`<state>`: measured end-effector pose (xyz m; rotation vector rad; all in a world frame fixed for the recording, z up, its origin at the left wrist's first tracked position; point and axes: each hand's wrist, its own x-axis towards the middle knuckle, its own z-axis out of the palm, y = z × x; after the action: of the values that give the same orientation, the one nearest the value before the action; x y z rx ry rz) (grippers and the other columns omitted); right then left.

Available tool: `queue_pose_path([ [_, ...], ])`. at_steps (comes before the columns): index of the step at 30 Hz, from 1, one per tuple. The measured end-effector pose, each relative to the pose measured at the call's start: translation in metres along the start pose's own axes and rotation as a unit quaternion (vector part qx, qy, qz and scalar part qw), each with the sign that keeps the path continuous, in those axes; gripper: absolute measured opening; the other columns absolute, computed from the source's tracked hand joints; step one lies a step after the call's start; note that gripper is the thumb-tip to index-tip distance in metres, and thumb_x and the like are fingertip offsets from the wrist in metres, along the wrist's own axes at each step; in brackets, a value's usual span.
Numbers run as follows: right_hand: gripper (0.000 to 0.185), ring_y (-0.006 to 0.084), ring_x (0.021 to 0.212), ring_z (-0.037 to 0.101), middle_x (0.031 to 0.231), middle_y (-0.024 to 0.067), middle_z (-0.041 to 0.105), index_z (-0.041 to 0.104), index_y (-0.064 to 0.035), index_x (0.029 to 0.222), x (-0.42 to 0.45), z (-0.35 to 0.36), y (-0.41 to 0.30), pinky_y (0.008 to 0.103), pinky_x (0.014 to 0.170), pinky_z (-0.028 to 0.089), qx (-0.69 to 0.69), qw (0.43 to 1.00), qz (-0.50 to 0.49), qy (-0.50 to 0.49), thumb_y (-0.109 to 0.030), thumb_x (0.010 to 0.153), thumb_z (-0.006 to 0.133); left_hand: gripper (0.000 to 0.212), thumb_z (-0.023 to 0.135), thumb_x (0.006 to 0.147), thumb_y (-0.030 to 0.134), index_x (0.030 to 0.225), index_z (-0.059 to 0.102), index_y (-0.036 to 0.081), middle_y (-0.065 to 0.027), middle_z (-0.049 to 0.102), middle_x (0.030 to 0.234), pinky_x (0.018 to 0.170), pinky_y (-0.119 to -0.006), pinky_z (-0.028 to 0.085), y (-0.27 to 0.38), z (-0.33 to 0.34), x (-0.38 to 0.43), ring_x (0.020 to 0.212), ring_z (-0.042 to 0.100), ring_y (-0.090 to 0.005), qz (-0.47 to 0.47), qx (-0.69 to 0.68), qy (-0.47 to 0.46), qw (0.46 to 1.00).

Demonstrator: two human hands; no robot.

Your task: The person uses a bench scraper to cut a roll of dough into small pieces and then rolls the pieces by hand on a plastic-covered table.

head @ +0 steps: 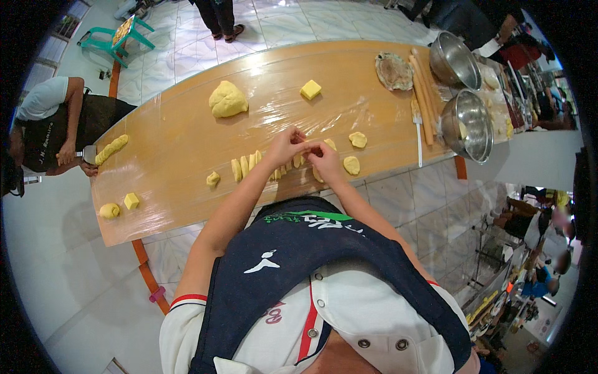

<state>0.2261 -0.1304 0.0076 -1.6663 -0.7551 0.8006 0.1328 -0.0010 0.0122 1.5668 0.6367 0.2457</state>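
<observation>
My left hand [286, 146] and my right hand [325, 161] meet at the fingertips above the table, fingers bent as in a pinch. Whatever may be between them is hidden by the fingers. Under my left forearm runs a row of cut dough strips [244, 166], partly covered by the arm and hands. Flattened dough rounds lie right of my right hand, among them one round [351, 165] near the front edge and another [358, 140] farther back. A small dough lump [213, 179] sits left of the strips.
The table [177, 140] bears clear plastic film. On it are a large dough mass [228, 99], a yellow block [310, 89], rolling pins [422, 100], a brush [417, 126] and steel bowls [467, 126]. At left, a co-worker's hand [66, 152] holds a scraper [88, 154] by a dough rope [111, 150].
</observation>
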Motion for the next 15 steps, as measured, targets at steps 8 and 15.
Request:
queue_pose_path([
  [8,0.021,0.0087,0.068,0.055,0.077,0.0029,0.060,0.056,-0.0002,0.092,0.012,-0.022,-0.026,0.0218,0.059,0.045,0.140,0.986,0.078,-0.048,-0.014,0.078,0.063,0.026,0.064,0.078,0.018,0.094,0.057,-0.001,-0.0060,0.060,0.078,0.064,-0.024,0.048,0.032,-0.003,-0.008,0.069,0.058,-0.0124,-0.095,-0.163,-0.014,0.982],
  [15,0.029,0.0085,0.068,0.055,0.078,0.0025,0.059,0.053,-0.0005,0.097,0.018,-0.018,-0.054,0.0213,0.056,0.045,0.162,0.982,0.076,-0.059,-0.019,0.078,0.064,0.020,0.061,0.081,0.020,0.091,0.057,0.003,-0.0053,0.060,0.079,0.064,-0.025,0.048,0.043,-0.005,-0.008,0.070,0.058,-0.0119,-0.095,-0.242,-0.006,0.965],
])
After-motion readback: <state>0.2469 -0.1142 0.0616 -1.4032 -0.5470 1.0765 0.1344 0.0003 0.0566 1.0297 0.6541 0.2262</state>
